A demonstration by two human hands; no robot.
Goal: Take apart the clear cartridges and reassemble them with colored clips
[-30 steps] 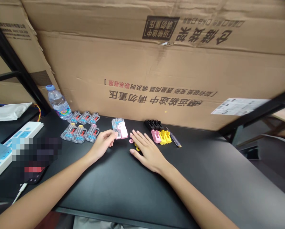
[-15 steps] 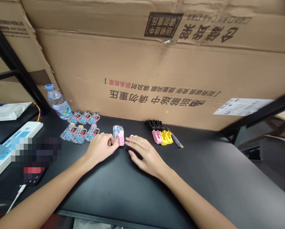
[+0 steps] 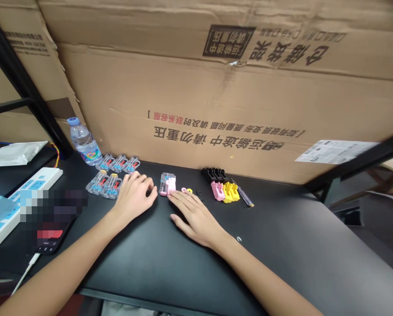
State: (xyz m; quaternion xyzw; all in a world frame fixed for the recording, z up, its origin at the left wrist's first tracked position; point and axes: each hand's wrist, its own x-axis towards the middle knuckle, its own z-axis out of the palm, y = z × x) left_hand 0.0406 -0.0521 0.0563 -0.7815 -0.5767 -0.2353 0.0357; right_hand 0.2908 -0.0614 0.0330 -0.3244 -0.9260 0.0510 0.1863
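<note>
My left hand (image 3: 134,195) lies on the black table (image 3: 190,254), fingers loosely curled over the right end of a group of small clear plastic devices (image 3: 104,184); what is under the fingers is hidden. My right hand (image 3: 191,216) rests flat with fingers stretched out, its fingertips touching a pink and clear device (image 3: 168,184) that lies between the two hands. Small pink and yellow rings (image 3: 187,190) lie just right of that device.
Black, pink and yellow plastic parts (image 3: 221,186) and a small screwdriver (image 3: 245,196) sit to the right. A water bottle (image 3: 83,142) stands at the back left. A white power strip (image 3: 15,197) and a phone on a cable lie at left. A large cardboard sheet (image 3: 232,87) forms the back wall.
My left hand let go of the pink and clear device and moved left over the clear devices. My right hand slid left, so its fingertips touch the device, which now lies flat.
</note>
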